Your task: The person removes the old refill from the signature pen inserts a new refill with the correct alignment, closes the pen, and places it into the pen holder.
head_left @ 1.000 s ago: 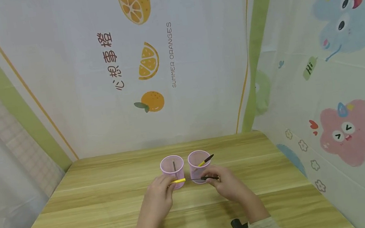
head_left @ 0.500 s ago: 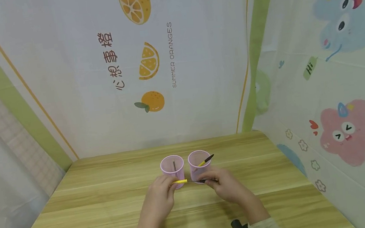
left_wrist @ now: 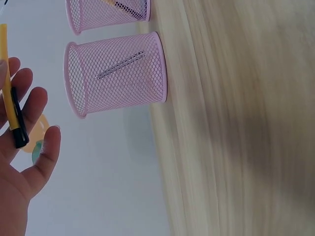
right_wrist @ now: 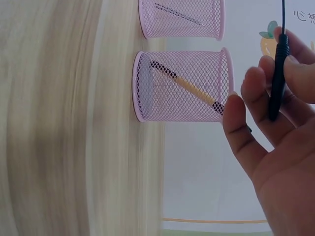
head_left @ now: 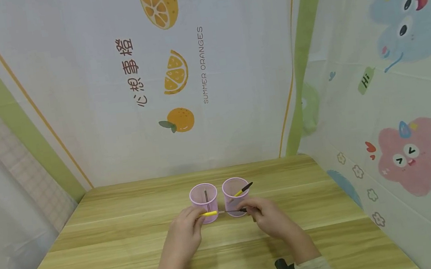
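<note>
My left hand (head_left: 183,232) pinches the yellow barrel (left_wrist: 7,93) of a ballpoint pen, its black clip end pointing back toward the palm. In my right hand (head_left: 268,218), thumb and fingers grip the pen's black front section (right_wrist: 279,81). A thin dark refill (right_wrist: 283,18) sticks out of that section toward the barrel, bridging the two parts in the head view. Both hands are held level, just in front of two pink mesh pen holders. The left holder (left_wrist: 128,91) contains two thin refills (left_wrist: 120,65). Inside the right holder (right_wrist: 182,110) leans a yellow pen (right_wrist: 194,90) with black ends.
The holders stand side by side on a wood-grain table (head_left: 133,252). Behind it hangs a white cloth (head_left: 236,105) printed with oranges. Another cloth (head_left: 397,98) with cartoon figures covers the right side.
The barrel and black section came closer together, then moved slightly apart, with more refill showing again. My right fingers have shifted on the black section. Holders and their contents stayed put.
</note>
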### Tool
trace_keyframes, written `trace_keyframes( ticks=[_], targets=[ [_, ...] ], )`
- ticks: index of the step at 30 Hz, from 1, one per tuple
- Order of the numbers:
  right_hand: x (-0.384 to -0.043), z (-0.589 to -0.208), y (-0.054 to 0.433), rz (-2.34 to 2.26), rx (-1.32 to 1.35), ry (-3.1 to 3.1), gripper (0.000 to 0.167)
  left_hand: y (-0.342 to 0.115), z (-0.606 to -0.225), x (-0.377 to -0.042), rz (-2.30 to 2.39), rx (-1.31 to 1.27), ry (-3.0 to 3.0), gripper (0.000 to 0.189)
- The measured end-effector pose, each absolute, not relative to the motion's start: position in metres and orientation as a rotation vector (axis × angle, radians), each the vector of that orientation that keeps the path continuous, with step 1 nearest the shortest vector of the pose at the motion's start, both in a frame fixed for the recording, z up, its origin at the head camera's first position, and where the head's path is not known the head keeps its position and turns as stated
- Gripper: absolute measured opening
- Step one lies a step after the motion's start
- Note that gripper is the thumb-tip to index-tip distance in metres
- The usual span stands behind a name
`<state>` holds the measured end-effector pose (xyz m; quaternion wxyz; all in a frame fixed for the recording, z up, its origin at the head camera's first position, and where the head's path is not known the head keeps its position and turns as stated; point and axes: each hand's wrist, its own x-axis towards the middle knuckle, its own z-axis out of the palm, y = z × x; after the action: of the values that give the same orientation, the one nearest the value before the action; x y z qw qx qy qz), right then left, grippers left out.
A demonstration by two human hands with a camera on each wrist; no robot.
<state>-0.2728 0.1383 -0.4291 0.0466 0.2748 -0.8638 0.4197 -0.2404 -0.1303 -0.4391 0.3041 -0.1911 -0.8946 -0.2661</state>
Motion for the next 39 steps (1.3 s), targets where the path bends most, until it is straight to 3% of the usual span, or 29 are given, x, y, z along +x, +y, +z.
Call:
trace_keyframes(
  ticks=[12, 27, 39],
  targets=[
    [-0.274, -0.43, 0.139, 1.32, 0.807, -2.673, 0.027, -0.137, -0.442, -0.236, -0.632, -0.458, -2.544, 0.007],
    [-0.274, -0.436, 0.14, 1.326, 0.806, -2.7, 0.026, -0.145, -0.458, -0.241, -0.341, -0.559, -2.676, 0.018],
    [-0.273, -0.441, 0.139, 1.379, 0.836, -2.689, 0.023, -0.147, -0.47, -0.251, -0.238, -0.636, -2.794, 0.016]
  ],
)
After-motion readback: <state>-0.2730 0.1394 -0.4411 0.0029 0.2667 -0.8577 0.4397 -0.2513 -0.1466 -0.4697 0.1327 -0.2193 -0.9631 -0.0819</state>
